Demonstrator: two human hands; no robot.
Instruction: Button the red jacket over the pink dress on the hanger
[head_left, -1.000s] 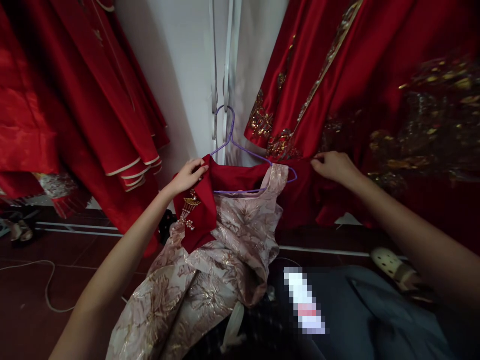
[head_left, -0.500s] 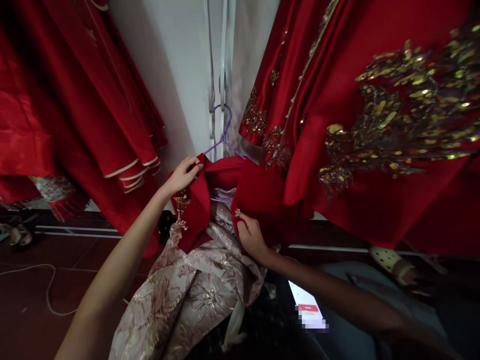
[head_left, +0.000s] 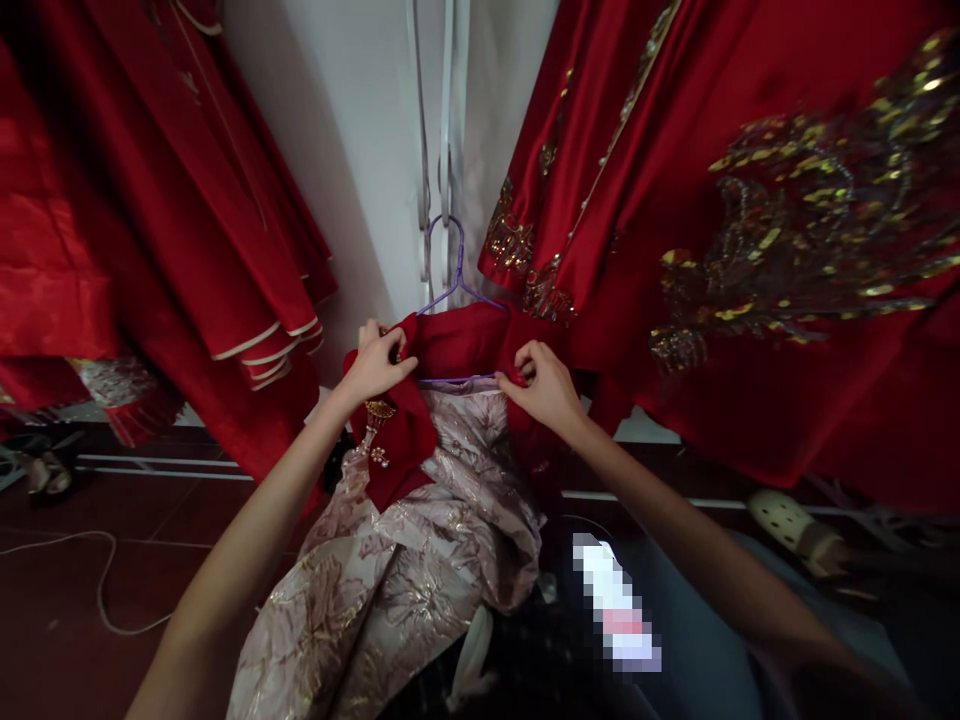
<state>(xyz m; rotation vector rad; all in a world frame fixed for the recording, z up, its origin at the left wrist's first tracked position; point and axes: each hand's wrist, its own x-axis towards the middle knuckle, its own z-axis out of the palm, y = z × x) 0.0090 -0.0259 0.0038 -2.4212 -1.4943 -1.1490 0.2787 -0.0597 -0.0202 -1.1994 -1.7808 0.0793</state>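
Observation:
A red jacket point(head_left: 401, 450) hangs on a purple hanger point(head_left: 458, 275), its front parted. My left hand point(head_left: 379, 362) is closed on the jacket's left-side front edge, near the collar. On the opposite edge, at about the same height, my right hand point(head_left: 546, 390) pinches the red cloth. A gold ornament with beaded drops point(head_left: 377, 428) lies on the jacket's left panel below my left hand. Between the two panels shows a pale pink brocade skirt point(head_left: 450, 520) with shiny floral patterning, spreading down toward me. The hanger's lower bar crosses just above the skirt.
Red garments with white trim point(head_left: 277, 345) hang at the left, and a red garment with gold sequins point(head_left: 810, 220) at the right. A metal rack post point(head_left: 448, 120) stands behind the hanger. A lit phone point(head_left: 616, 605), a clog point(head_left: 787, 525) and a white cable point(head_left: 105, 590) are lower down.
My right hand has moved up and to the right along the jacket's edge, drawing that panel outward. More of the skirt and the hanger bar shows. My left hand stays near the collar.

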